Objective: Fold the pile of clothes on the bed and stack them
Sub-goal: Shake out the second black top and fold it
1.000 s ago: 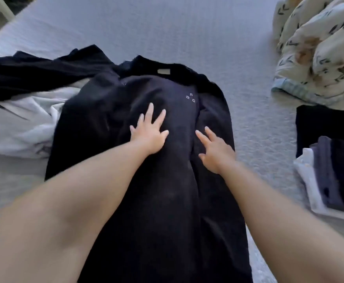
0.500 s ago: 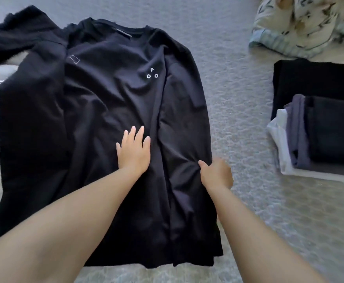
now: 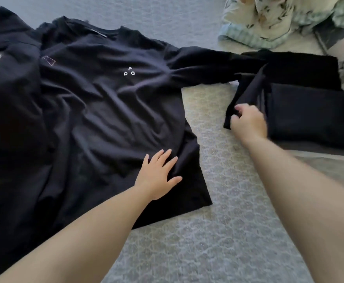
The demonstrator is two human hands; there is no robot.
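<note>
Black long-sleeved cotton shirt (image 3: pixel 97 111) lies face up on the grey patterned bedspread (image 3: pixel 218 231), body under and ahead of the flat, pressing left hand (image 3: pixel 156 174). Its sleeve (image 3: pixel 218 64) runs sideways to the right, cuff pinched in the right hand (image 3: pixel 248 123), which sits nearer the folded dark stack (image 3: pixel 309 119).

My left hand (image 3: pixel 157 173) and right hand (image 3: pixel 248 120) are both bare, no rings or watch that I can make out, though the right one is slightly blurred. Both forearms are uncovered too; no sleeve reaches into view.
</note>
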